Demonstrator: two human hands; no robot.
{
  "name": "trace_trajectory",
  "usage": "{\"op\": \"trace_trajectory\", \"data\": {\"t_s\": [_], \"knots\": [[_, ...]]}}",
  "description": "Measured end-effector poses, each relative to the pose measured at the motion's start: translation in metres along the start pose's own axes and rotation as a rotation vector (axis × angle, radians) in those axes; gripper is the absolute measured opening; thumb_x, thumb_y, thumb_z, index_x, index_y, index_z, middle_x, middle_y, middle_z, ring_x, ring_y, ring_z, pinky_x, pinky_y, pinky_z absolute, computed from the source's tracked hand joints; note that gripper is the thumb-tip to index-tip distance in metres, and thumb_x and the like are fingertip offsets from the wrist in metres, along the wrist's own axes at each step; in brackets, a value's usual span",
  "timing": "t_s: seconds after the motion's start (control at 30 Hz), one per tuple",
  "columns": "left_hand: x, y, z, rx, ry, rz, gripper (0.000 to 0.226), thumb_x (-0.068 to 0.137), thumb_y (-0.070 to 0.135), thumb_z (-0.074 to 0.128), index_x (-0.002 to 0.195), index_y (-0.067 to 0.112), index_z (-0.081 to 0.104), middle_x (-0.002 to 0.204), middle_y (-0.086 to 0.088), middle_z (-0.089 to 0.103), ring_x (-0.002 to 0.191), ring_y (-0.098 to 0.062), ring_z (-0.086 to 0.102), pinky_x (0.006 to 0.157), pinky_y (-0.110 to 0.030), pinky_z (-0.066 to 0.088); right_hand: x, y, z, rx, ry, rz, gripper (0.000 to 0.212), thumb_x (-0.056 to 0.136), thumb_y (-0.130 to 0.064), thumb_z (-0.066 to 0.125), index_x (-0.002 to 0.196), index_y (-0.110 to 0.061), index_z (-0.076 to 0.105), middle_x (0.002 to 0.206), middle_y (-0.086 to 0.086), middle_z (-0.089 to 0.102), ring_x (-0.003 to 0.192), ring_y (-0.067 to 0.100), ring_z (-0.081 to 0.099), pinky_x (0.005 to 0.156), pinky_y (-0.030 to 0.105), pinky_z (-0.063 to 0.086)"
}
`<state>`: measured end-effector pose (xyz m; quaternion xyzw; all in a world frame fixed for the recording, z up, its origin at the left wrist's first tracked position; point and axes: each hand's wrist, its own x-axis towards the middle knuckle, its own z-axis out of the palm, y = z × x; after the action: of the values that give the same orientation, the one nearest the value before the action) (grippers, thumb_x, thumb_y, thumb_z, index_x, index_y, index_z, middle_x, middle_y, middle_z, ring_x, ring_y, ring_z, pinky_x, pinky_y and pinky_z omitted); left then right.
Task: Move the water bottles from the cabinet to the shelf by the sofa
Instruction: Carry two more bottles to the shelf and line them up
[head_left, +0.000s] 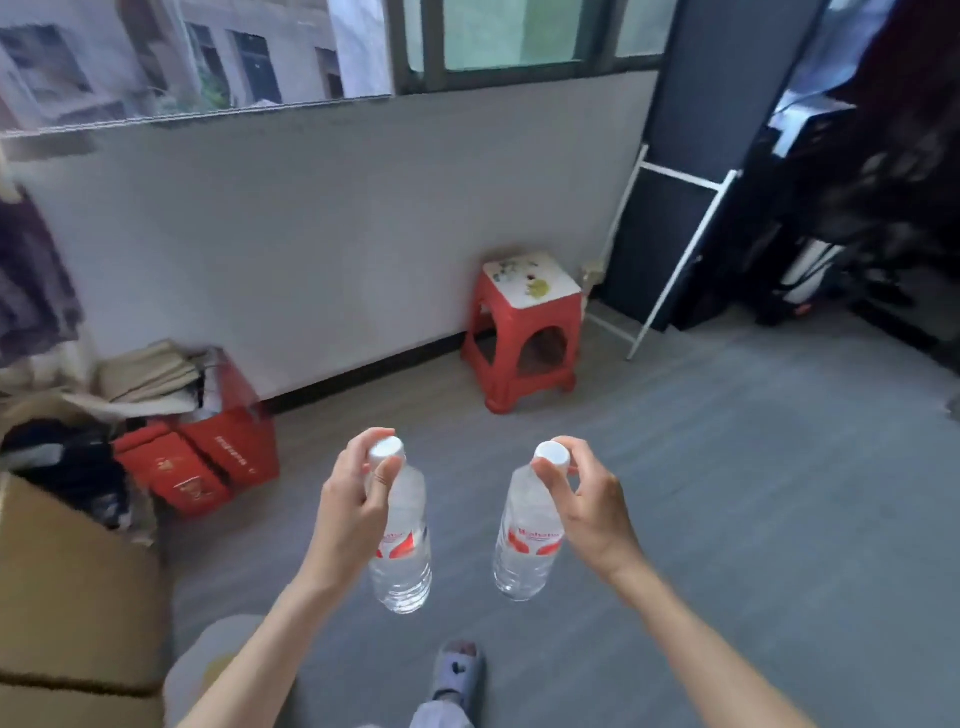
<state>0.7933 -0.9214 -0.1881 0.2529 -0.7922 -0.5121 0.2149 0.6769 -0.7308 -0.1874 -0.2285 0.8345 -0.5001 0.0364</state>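
Note:
Two clear water bottles with white caps and red labels hang upright in the air above the grey floor. My left hand (349, 512) pinches the left bottle (402, 551) at its neck, just under the cap. My right hand (584, 506) pinches the right bottle (527, 545) the same way at its cap. The bottles are apart, side by side, in the lower middle of the head view. No cabinet, shelf or sofa can be made out.
A red plastic stool (524, 332) stands by the white wall ahead. Red boxes (208, 457) and cardboard boxes (67, 587) with clothes crowd the left. A dark panel with a white frame (670, 244) leans at the right. My slippered foot (457, 670) shows below.

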Motion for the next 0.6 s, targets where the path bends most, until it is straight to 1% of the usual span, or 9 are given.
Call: {"op": "trace_trajectory", "data": {"t_s": [0.03, 0.1, 0.2, 0.27, 0.33, 0.4, 0.47, 0.53, 0.6], "knots": [[0.013, 0.011, 0.023, -0.003, -0.047, 0.025, 0.019, 0.092, 0.021, 0.048, 0.108, 0.032, 0.051, 0.105, -0.004, 0.062, 0.085, -0.015, 0.055, 0.074, -0.025, 0.037, 0.007, 0.013, -0.02, -0.006, 0.055, 0.038, 0.065, 0.066, -0.071, 0.039, 0.101, -0.019, 0.056, 0.09, -0.006, 0.061, 0.084, 0.015, 0.056, 0.069, 0.024, 0.038], [0.039, 0.031, 0.07, -0.004, -0.136, 0.071, 0.02, 0.092, 0.018, 0.047, 0.108, 0.03, 0.052, 0.099, 0.0, 0.06, 0.073, -0.008, 0.049, 0.073, -0.027, 0.035, 0.02, 0.041, -0.06, -0.024, 0.171, 0.094, 0.059, 0.074, -0.067, 0.051, 0.103, -0.016, 0.057, 0.093, -0.004, 0.061, 0.086, 0.017, 0.056, 0.073, 0.023, 0.039], [0.076, 0.058, 0.147, -0.019, -0.245, 0.123, 0.02, 0.092, 0.015, 0.047, 0.107, 0.026, 0.053, 0.091, 0.002, 0.056, 0.067, -0.001, 0.048, 0.068, -0.02, 0.036, 0.042, 0.082, -0.118, -0.096, 0.309, 0.183, 0.037, 0.084, -0.038, 0.057, 0.106, -0.008, 0.057, 0.099, 0.003, 0.062, 0.087, 0.016, 0.053, 0.074, 0.019, 0.035], [0.102, 0.073, 0.204, -0.04, -0.313, 0.153, 0.018, 0.093, 0.015, 0.046, 0.108, 0.023, 0.053, 0.096, 0.001, 0.058, 0.074, 0.0, 0.052, 0.069, -0.017, 0.037, 0.059, 0.111, -0.156, -0.152, 0.402, 0.239, 0.032, 0.085, -0.031, 0.058, 0.106, -0.007, 0.057, 0.099, 0.004, 0.062, 0.086, 0.015, 0.051, 0.071, 0.016, 0.032], [0.122, 0.082, 0.246, -0.075, -0.37, 0.157, 0.018, 0.093, 0.017, 0.046, 0.109, 0.022, 0.053, 0.104, -0.002, 0.06, 0.086, -0.008, 0.055, 0.077, -0.023, 0.037, 0.073, 0.13, -0.183, -0.18, 0.459, 0.295, 0.031, 0.086, -0.029, 0.059, 0.106, -0.006, 0.057, 0.099, 0.006, 0.063, 0.086, 0.017, 0.053, 0.071, 0.015, 0.031], [0.146, 0.101, 0.299, -0.094, -0.446, 0.178, 0.017, 0.093, 0.018, 0.046, 0.108, 0.023, 0.052, 0.107, -0.004, 0.061, 0.092, -0.016, 0.056, 0.08, -0.027, 0.038, 0.092, 0.153, -0.22, -0.228, 0.52, 0.349, 0.033, 0.085, -0.029, 0.059, 0.106, -0.004, 0.057, 0.101, 0.009, 0.064, 0.09, 0.024, 0.057, 0.071, 0.016, 0.032], [0.171, 0.126, 0.349, -0.095, -0.518, 0.22, 0.015, 0.093, 0.02, 0.047, 0.107, 0.026, 0.052, 0.107, -0.002, 0.061, 0.097, -0.019, 0.056, 0.082, -0.029, 0.039, 0.11, 0.172, -0.258, -0.283, 0.578, 0.389, 0.034, 0.084, -0.029, 0.06, 0.107, -0.003, 0.057, 0.102, 0.012, 0.065, 0.092, 0.029, 0.059, 0.072, 0.018, 0.034], [0.192, 0.156, 0.399, -0.106, -0.596, 0.278, 0.014, 0.092, 0.029, 0.048, 0.105, 0.028, 0.051, 0.107, -0.001, 0.06, 0.1, -0.02, 0.055, 0.084, -0.031, 0.041, 0.125, 0.188, -0.295, -0.314, 0.652, 0.424, 0.034, 0.084, -0.027, 0.061, 0.105, -0.002, 0.058, 0.102, 0.013, 0.066, 0.091, 0.029, 0.06, 0.073, 0.019, 0.035], [0.207, 0.182, 0.445, -0.091, -0.659, 0.347, 0.019, 0.086, 0.036, 0.045, 0.103, 0.029, 0.05, 0.106, -0.001, 0.06, 0.099, -0.021, 0.054, 0.086, -0.034, 0.042, 0.136, 0.202, -0.329, -0.312, 0.732, 0.464, 0.032, 0.084, -0.027, 0.062, 0.104, -0.003, 0.058, 0.1, 0.011, 0.066, 0.089, 0.028, 0.059, 0.073, 0.02, 0.036]]}}
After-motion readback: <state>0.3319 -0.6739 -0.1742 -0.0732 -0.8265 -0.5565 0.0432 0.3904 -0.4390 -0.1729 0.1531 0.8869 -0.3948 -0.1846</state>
